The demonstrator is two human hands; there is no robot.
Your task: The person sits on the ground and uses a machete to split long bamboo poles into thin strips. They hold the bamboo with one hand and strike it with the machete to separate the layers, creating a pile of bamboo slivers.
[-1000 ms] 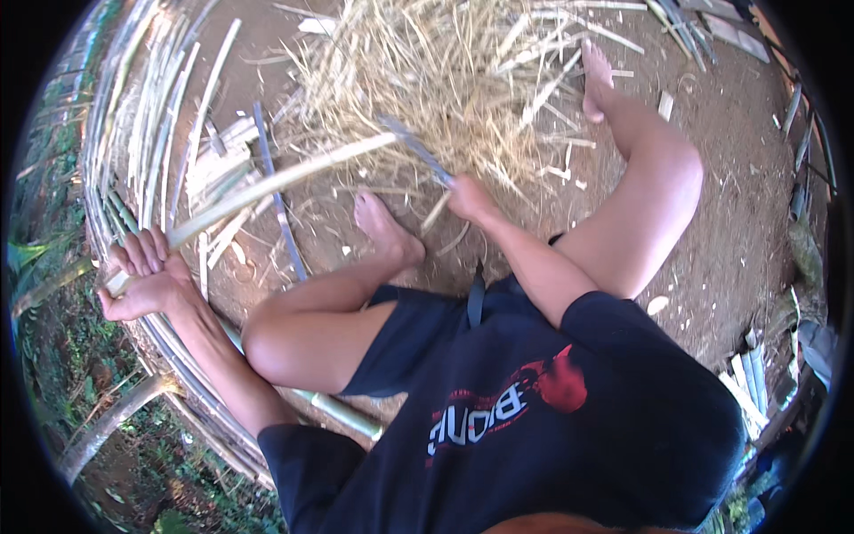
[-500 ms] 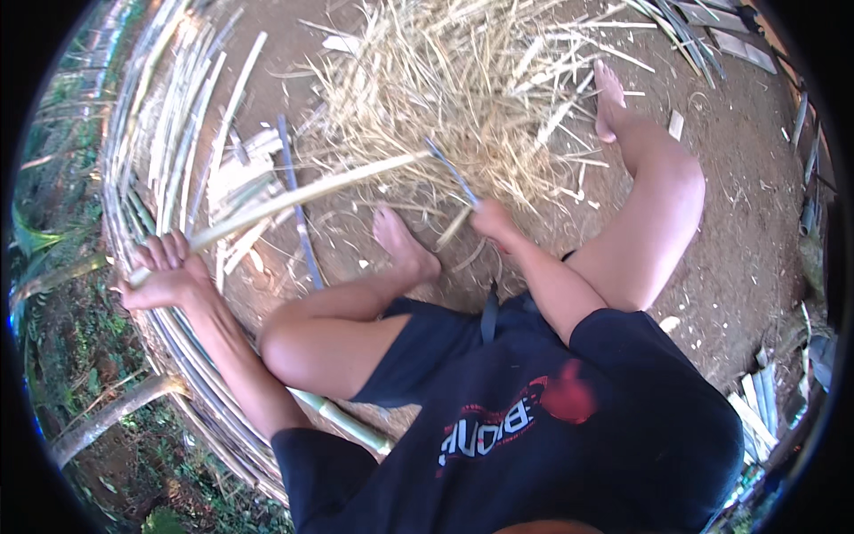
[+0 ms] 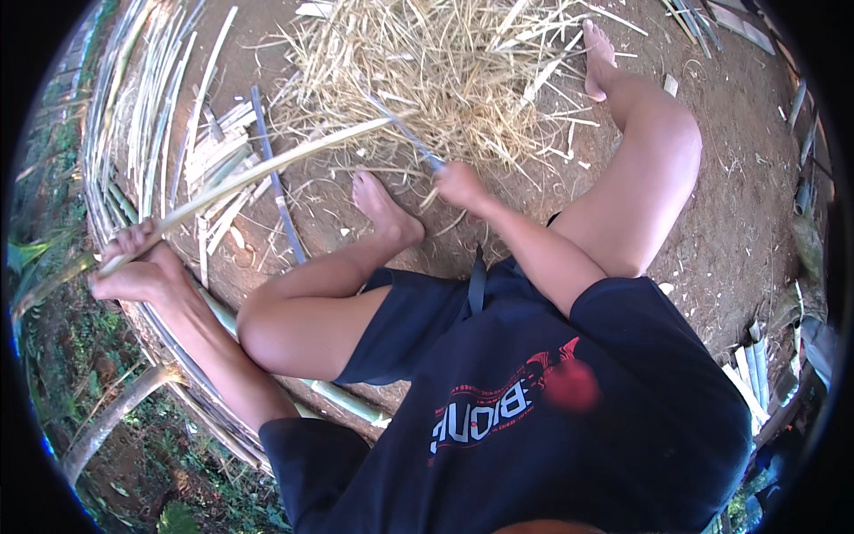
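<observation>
My left hand [image 3: 138, 262] is closed around the near end of a long pale bamboo strip [image 3: 267, 169], out at the left. The strip slants up and to the right toward a heap of shavings. In my right hand [image 3: 463, 189], fingers wrapped round its handle, is a knife [image 3: 407, 133] with a long narrow blade. That blade crosses the strip near its far end, its tip pointing up and left past the strip. Whether the edge bites into the bamboo cannot be made out. The knife's handle is mostly hidden by my fingers.
A large heap of straw-coloured shavings [image 3: 427, 62] lies ahead on bare soil. Long bamboo strips [image 3: 147, 107] are stacked along the left, with short split pieces [image 3: 218, 147] and a dark flat bar [image 3: 277, 182] nearer. A green bamboo pole [image 3: 347, 405] lies beside my bent leg.
The whole view has shifted a little. The knife has moved left across the strip, so its tip now reaches beyond it. Both hands keep their hold.
</observation>
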